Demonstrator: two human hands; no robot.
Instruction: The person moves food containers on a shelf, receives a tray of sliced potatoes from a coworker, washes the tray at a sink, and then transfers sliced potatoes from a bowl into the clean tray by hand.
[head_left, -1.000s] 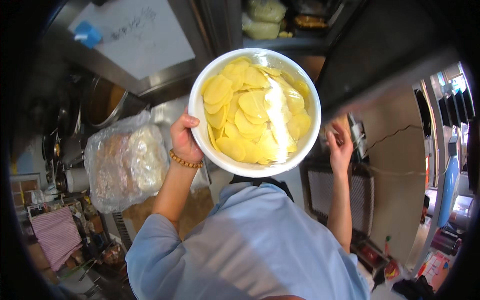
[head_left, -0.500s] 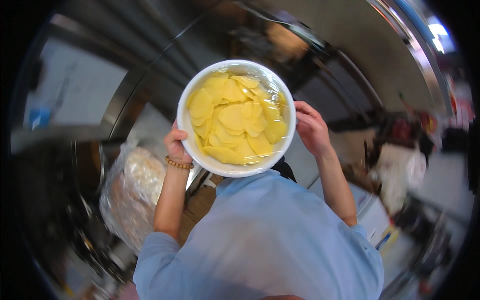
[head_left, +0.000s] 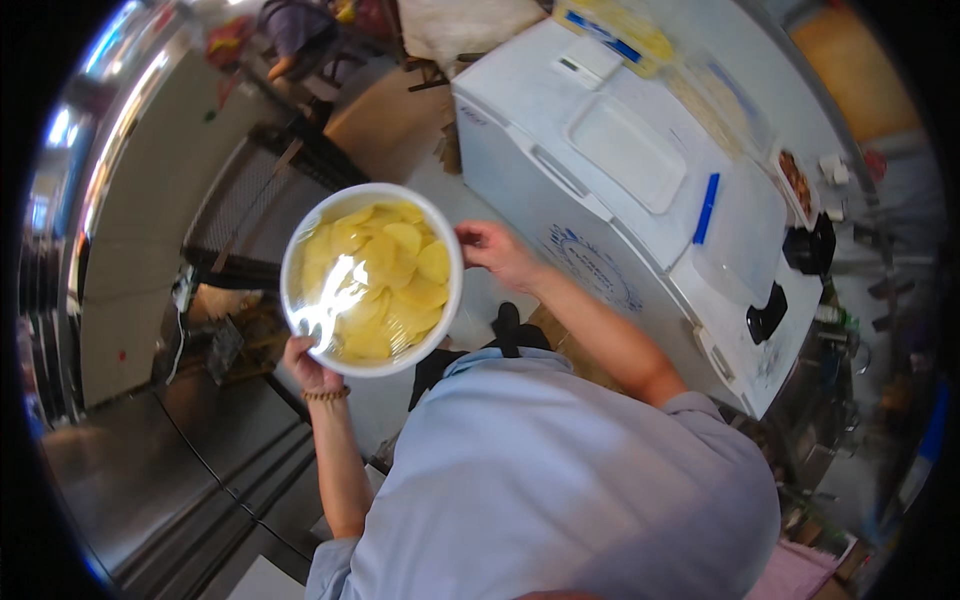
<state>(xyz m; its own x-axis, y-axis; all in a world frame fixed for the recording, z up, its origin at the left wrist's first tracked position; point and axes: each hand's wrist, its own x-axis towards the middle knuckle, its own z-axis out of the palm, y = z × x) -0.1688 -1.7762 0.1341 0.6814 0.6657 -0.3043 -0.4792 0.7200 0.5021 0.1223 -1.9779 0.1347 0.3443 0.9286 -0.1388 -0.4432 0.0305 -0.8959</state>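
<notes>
A round white bowl (head_left: 455, 285) is held out in front of my body, left of the middle of the view. Inside lie many thin yellow slices (head_left: 390, 262) that look like potato. Clear cling film (head_left: 335, 290) stretches over the top and throws back a bright glare. My left hand (head_left: 314, 366), with a beaded bracelet at the wrist, grips the lower left rim. On the right side, my right hand (head_left: 497, 255) has its fingers at the rim; the fingertips are partly hidden by the bowl's edge.
A white chest freezer (head_left: 535, 185) stands to the right, bearing a blue strip (head_left: 706, 208), black holders (head_left: 808, 245) and a small tray of brown food (head_left: 796, 188). Left are a metal counter (head_left: 125, 480) and a mesh-sided rack (head_left: 245, 205). Another person (head_left: 300, 35) is at the far left.
My body has turned right, bringing the freezer into view and moving the steel counter to the left. The bowl, still in both hands, has shifted left in the view.
</notes>
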